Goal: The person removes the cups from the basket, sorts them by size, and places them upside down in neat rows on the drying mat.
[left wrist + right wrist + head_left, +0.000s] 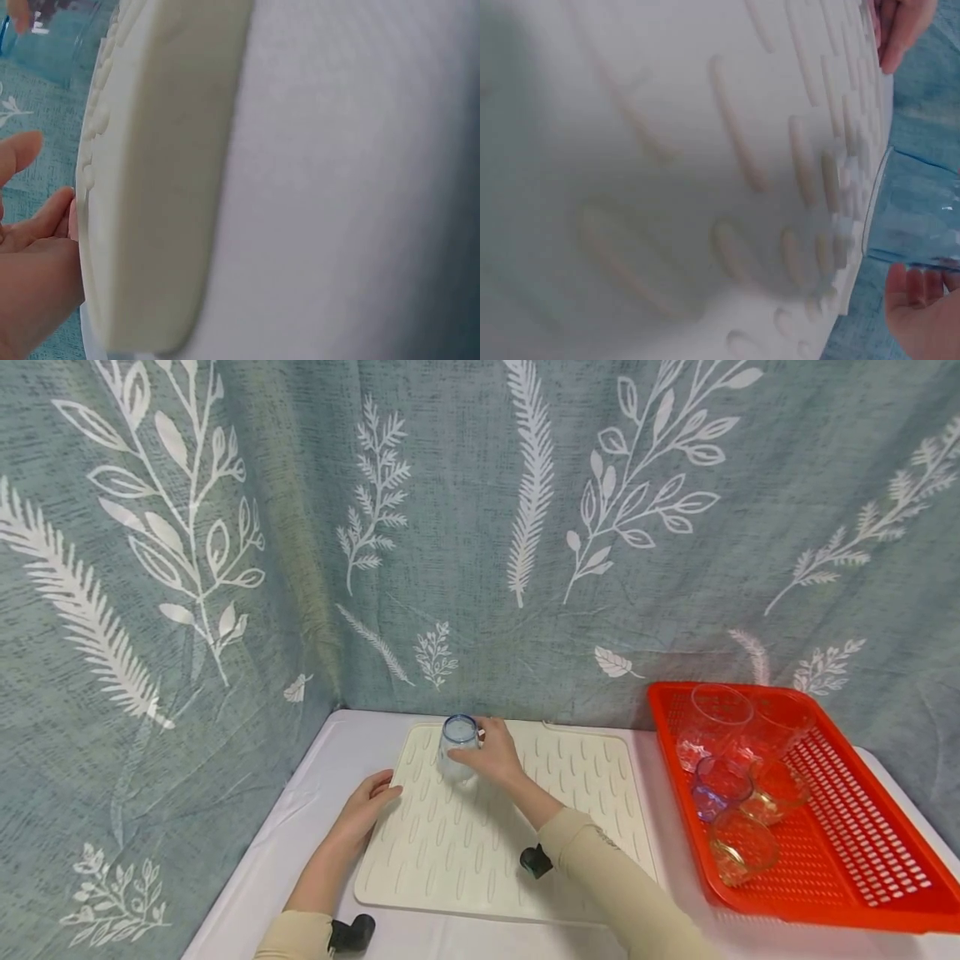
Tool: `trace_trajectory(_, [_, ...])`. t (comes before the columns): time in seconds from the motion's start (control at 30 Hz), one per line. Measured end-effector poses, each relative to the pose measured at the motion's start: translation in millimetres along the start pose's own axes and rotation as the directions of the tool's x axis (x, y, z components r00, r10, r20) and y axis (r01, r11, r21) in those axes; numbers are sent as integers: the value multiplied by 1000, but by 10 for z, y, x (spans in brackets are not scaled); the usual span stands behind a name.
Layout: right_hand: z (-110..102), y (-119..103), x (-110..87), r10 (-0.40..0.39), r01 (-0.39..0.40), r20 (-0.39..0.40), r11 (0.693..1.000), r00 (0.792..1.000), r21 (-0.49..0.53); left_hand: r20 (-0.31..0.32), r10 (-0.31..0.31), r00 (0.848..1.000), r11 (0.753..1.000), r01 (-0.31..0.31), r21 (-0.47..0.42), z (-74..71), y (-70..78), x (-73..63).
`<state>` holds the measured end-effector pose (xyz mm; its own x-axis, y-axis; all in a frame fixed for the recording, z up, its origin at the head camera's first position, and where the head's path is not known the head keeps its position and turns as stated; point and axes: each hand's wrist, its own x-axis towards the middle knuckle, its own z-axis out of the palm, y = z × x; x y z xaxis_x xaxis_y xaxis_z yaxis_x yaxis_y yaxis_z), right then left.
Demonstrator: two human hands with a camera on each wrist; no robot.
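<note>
A clear, blue-tinted drinking glass [459, 745] is in my right hand [491, 752], with fingers and thumb around its side. It stands over the far left part of a cream drying mat [480, 827] with raised oval ridges. In the right wrist view the glass [915, 214] has its wider rim close to the mat, base pointing away. My left hand [367, 806] is beside the mat's left edge, fingers loosely bent and holding nothing. The left wrist view shows that hand [34, 259] by the mat's thick side [165, 187].
A red plastic basket [870, 860] stands to the right of the mat. Several glasses are in its left part, among them a tall clear one [720, 718], a purple-tinted one [720, 789] and a yellowish one [742, 847]. A patterned curtain [465, 568] hangs behind the white table [300, 802].
</note>
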<state>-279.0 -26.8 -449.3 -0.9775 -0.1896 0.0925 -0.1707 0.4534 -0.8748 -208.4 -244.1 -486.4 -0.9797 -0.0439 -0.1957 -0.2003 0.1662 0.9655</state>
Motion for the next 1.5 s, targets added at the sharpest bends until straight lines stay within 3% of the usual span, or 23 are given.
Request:
trace_trajectory(0.2, [85, -58, 59, -43, 42, -16, 996, 999, -85, -10, 1, 1000, 1000, -2, -14, 21, 6, 6])
trace_trajectory(0.7, [89, 12, 189, -33, 37, 36, 990, 999, -133, -42, -1, 999, 1000, 1, -17, 65, 11, -10])
trace_trajectory(0.93, [38, 84, 182, -23, 28, 60, 996, 998, -82, -60, -12, 998, 1000, 11, -21, 102, 25, 7])
trace_trajectory(1.1, [-34, 122, 85, 31, -32, 57, 999, 998, 14, -56, -9, 998, 1000, 7, -24, 113, 38, 6])
trace_trajectory(1.3, [-155, 164, -61, 134, -137, 29, 981, 990, 137, -49, -16, 999, 999, 15, -34, 119, 58, 10])
trace_trajectory(1.5, [-349, 215, -296, 188, -189, 28, 952, 982, 241, -41, -20, 999, 999, 18, -46, 134, 45, 23])
